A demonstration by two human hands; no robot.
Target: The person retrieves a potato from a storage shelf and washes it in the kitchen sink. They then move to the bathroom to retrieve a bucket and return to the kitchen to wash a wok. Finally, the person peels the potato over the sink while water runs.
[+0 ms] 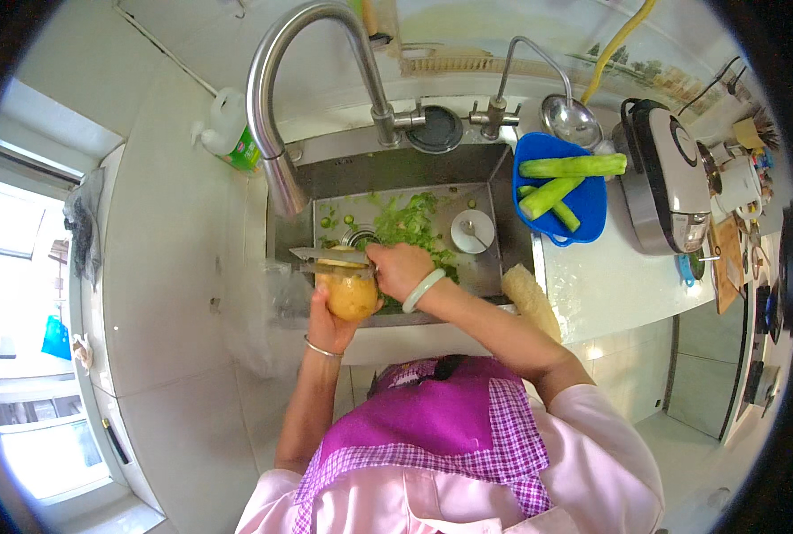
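Note:
Over the near left part of a metal sink (396, 320), my left hand (333, 320) holds up a round yellow vegetable (351, 295), perhaps a potato. Metal blades lie across its top, where a pale surface shows; my right hand (399, 267) grips the handle end of this peeler or knife (329, 256). Whether it is one tool with two blades cannot be told. Green peelings (409, 220) are heaped in the sink beyond my hands, near the drain. A white bowl (473, 231) with a spoon in it stands at the sink's right side.
A blue plastic basket (596, 213) with peeled green gourd pieces (573, 165) sits right of the sink, beside a rice cooker (670, 173). A steel faucet (269, 120) arches over the back left. A loofah (532, 300) lies on the near right edge. A jug (229, 127) stands back left.

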